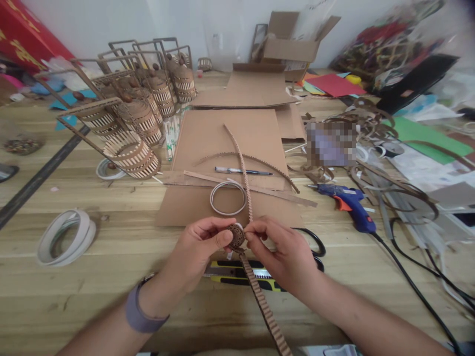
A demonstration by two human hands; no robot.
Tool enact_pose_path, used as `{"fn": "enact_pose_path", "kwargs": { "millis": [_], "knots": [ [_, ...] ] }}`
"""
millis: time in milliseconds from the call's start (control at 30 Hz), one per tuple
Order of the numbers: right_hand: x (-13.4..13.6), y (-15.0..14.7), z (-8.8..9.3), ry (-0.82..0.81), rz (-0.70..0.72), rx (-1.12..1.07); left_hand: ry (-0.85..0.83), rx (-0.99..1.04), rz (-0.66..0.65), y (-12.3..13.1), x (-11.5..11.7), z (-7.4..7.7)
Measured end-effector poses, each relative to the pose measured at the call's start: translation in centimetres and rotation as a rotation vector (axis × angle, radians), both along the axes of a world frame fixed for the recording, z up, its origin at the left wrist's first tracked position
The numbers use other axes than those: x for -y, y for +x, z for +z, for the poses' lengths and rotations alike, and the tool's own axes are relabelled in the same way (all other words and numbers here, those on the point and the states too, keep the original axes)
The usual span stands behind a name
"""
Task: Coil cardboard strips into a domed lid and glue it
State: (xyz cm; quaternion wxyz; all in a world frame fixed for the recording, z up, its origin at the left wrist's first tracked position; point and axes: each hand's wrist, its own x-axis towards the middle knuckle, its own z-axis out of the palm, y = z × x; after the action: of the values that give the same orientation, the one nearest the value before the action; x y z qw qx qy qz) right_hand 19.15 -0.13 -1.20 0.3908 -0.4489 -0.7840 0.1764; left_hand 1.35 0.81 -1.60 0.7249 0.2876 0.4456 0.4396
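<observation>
My left hand (206,242) pinches a small round coil of corrugated cardboard (236,237) between thumb and fingers. At the coil's right edge, my right hand (278,249) is closed on a corrugated cardboard strip, with thumb and forefinger together. One length of corrugated strip (265,304) hangs from the coil toward the table's front edge. Another corrugated strip (241,153) runs away from the right fingers over the cardboard sheet. Under my hands lie a yellow and black utility knife (230,272) and black-handled scissors (317,242), partly hidden.
Flat cardboard sheets (208,133) carry a pen (243,171) and a tape ring (227,198). A blue glue gun (349,200) lies at right, its cord trailing forward. Several cardboard-and-stick lanterns (141,121) stand at back left. White tape rolls (67,238) lie at left.
</observation>
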Motion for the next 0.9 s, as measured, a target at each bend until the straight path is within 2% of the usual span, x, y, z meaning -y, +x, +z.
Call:
{"fn": "enact_pose_path", "kwargs": {
  "millis": [267, 533, 633, 900],
  "knots": [
    [0.20, -0.28, 0.15, 0.034, -0.026, -0.025, 0.006, -0.014, 0.059, 0.21, -0.10, 0.43],
    [0.22, -0.41, 0.26, 0.013, -0.082, -0.008, 0.019, -0.056, 0.035, 0.27, 0.18, 0.08],
    [0.12, -0.47, 0.19, 0.053, -0.115, 0.039, -0.005, -0.047, 0.029, 0.33, 0.26, 0.14],
    [-0.33, -0.21, -0.02, 0.037, -0.094, 0.085, -0.042, -0.036, -0.002, 0.26, 0.24, 0.40]
  ]
}}
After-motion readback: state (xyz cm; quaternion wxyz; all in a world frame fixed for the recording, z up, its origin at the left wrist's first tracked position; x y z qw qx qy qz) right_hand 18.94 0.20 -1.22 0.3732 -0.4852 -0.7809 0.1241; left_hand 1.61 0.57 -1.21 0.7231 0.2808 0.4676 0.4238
